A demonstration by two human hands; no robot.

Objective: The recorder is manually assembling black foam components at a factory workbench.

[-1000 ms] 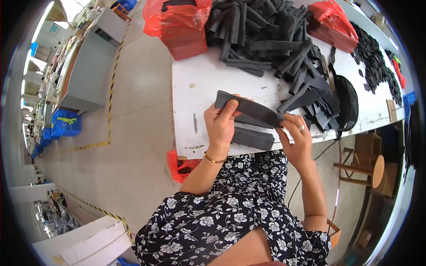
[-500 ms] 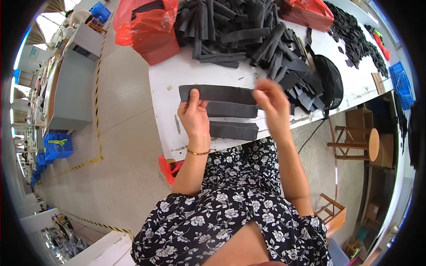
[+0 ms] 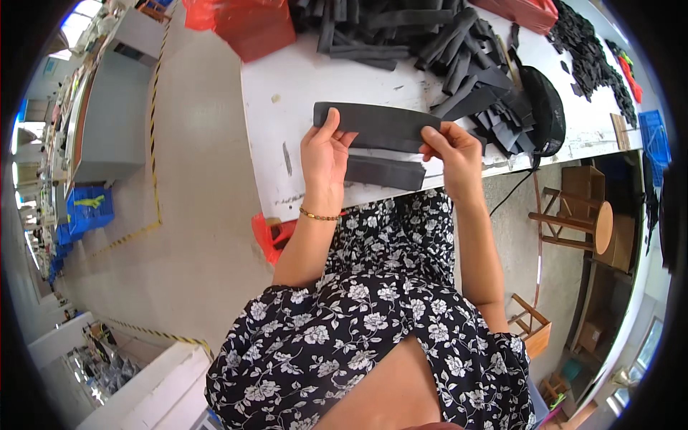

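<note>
A dark grey fabric strip point(image 3: 390, 126) is stretched crosswise above the white table point(image 3: 266, 154). At its left end, the thumb of my left hand point(image 3: 324, 154) presses on top with the fingers underneath. My right hand point(image 3: 459, 154) pinches the other end between thumb and fingers. Nearer to me, a neat stack of similar strips point(image 3: 385, 173) lies along the table's front edge. Whether another strip lies directly under the held one is hidden. Beyond my hands is a loose heap of dark strips point(image 3: 390, 36), with smaller flat pieces point(image 3: 505, 122) to the right.
Red plastic bags point(image 3: 254, 32) stand at the table's far left. A black round mesh item point(image 3: 542, 111) sits near the right edge, by a cable. Many small dark pieces point(image 3: 588, 57) spread at the far right. A wooden stool point(image 3: 600, 226) stands on the floor to the right.
My right hand, blurred and at the strip's right end before, now pinches that end firmly. The held strip looks wider and covers where the middle strip lay. The view has shifted slightly.
</note>
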